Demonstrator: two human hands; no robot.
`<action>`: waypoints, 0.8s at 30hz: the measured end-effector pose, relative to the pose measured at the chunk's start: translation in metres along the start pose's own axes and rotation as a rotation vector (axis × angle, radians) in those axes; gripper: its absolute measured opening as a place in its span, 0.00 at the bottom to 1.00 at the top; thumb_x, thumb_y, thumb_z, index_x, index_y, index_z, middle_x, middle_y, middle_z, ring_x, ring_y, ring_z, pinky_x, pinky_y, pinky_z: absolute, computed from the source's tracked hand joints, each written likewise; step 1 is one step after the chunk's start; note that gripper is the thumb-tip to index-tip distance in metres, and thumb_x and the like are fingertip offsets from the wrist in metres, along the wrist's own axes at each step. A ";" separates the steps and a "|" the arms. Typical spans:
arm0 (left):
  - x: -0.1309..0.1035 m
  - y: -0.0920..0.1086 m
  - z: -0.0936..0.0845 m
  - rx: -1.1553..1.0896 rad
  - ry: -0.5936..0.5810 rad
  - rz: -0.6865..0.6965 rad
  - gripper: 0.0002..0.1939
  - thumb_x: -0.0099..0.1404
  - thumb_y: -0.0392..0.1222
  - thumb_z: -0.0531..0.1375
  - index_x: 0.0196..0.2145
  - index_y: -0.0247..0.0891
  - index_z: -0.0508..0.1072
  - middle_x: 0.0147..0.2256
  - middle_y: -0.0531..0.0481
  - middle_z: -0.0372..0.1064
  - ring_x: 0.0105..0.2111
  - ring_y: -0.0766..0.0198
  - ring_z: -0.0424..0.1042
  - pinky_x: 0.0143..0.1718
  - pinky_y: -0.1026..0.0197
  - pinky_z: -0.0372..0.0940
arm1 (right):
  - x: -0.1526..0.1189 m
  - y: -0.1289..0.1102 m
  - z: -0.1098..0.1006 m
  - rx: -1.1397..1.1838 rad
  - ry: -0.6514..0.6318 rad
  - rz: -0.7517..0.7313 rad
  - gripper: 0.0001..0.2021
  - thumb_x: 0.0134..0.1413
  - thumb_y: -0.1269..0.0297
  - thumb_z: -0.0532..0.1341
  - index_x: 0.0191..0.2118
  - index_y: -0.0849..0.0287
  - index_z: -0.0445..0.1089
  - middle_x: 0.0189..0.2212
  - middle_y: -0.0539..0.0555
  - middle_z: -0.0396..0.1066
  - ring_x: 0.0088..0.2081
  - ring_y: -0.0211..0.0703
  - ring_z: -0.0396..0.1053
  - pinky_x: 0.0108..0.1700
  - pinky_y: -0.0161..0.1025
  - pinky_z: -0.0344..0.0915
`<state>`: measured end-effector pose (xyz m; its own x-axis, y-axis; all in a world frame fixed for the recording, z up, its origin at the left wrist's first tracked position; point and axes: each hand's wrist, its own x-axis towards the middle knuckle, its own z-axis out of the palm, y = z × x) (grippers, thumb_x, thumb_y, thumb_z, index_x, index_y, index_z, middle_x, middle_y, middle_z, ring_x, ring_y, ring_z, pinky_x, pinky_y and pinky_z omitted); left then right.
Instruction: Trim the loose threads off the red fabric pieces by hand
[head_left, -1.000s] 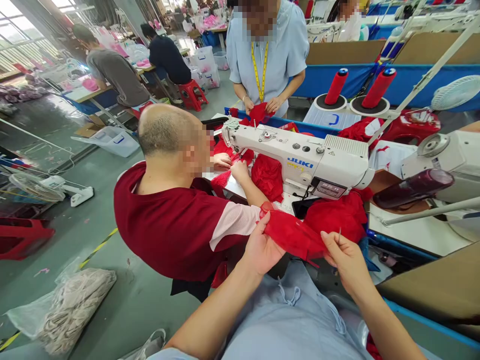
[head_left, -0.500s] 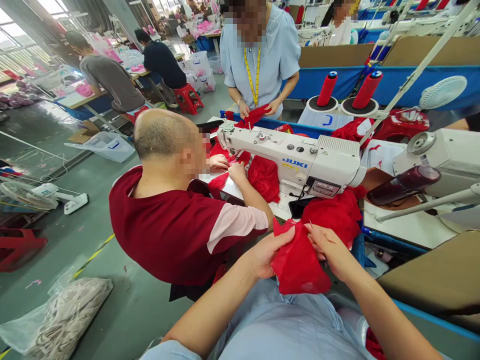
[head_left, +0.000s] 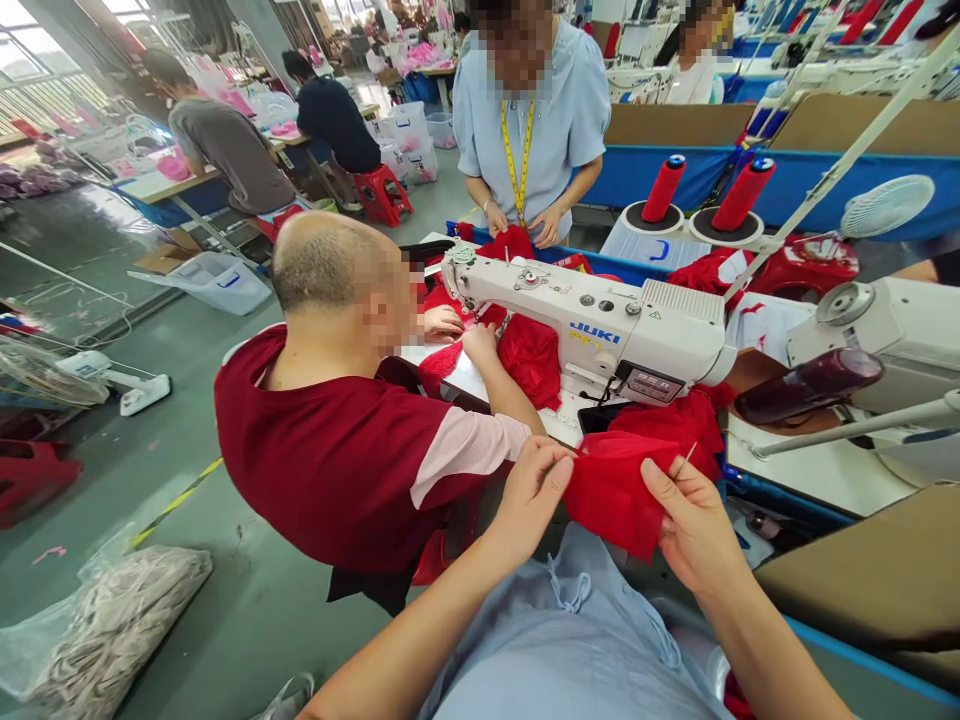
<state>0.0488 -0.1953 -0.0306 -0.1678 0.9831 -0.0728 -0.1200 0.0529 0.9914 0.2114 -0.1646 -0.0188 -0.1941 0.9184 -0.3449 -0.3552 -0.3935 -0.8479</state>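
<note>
A piece of thin red fabric (head_left: 615,500) is stretched between my two hands, above my lap. My left hand (head_left: 534,490) pinches its left corner. On the other side, my right hand (head_left: 690,515) grips the right edge with the thumb on top, and a thin pointed tool (head_left: 688,457) sticks up from between its fingers. Just beyond the fabric stands a white sewing machine (head_left: 585,310), with a heap of red cloth (head_left: 675,420) lying at its base.
A seated person in a dark red shirt (head_left: 352,450) works at the machine, close to my left arm. Across the table stands a person in light blue (head_left: 532,130). A cardboard panel (head_left: 870,570) is at the right, below a metal pole (head_left: 847,435).
My hands have moved apart, and the red fabric has gone from hanging bunched to being spread sideways. The standing person's hands have lowered with their red cloth.
</note>
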 end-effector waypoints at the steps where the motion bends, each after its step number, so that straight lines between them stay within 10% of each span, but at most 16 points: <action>1: -0.002 0.002 0.000 0.056 -0.064 0.019 0.07 0.62 0.41 0.61 0.28 0.38 0.76 0.32 0.50 0.67 0.35 0.61 0.64 0.40 0.65 0.57 | 0.000 -0.001 0.000 -0.009 -0.009 0.004 0.20 0.34 0.50 0.75 0.32 0.55 0.74 0.20 0.49 0.73 0.16 0.36 0.62 0.18 0.34 0.60; 7: -0.008 0.009 -0.001 -0.072 -0.249 -0.192 0.14 0.64 0.43 0.59 0.48 0.41 0.71 0.20 0.59 0.57 0.19 0.69 0.53 0.23 0.67 0.50 | 0.016 0.001 -0.014 -0.275 0.044 -0.034 0.24 0.37 0.44 0.72 0.35 0.57 0.71 0.19 0.48 0.70 0.18 0.38 0.64 0.20 0.35 0.60; 11: -0.007 0.016 0.002 -0.290 -0.323 -0.298 0.08 0.62 0.39 0.58 0.36 0.37 0.77 0.31 0.50 0.71 0.27 0.67 0.69 0.33 0.66 0.62 | 0.026 0.011 -0.036 -0.553 0.226 -0.217 0.25 0.39 0.44 0.70 0.38 0.57 0.68 0.12 0.39 0.53 0.17 0.33 0.50 0.19 0.32 0.48; 18: -0.005 0.005 0.011 0.127 -0.073 0.024 0.10 0.60 0.35 0.62 0.39 0.40 0.81 0.34 0.47 0.75 0.33 0.62 0.71 0.37 0.64 0.63 | -0.004 0.018 -0.033 -0.628 0.108 -0.339 0.12 0.53 0.52 0.63 0.36 0.55 0.71 0.19 0.45 0.60 0.21 0.36 0.55 0.23 0.34 0.53; 24: -0.001 0.007 0.017 0.420 -0.084 0.346 0.09 0.63 0.37 0.60 0.37 0.44 0.81 0.31 0.48 0.72 0.32 0.62 0.70 0.36 0.63 0.64 | -0.005 0.025 -0.013 -0.791 0.036 -0.557 0.07 0.54 0.66 0.59 0.39 0.57 0.71 0.16 0.42 0.54 0.17 0.35 0.53 0.20 0.33 0.52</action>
<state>0.0650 -0.1927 -0.0213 -0.0472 0.9654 0.2565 0.3320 -0.2271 0.9155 0.2154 -0.1786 -0.0441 -0.1508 0.9707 0.1873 0.3328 0.2283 -0.9149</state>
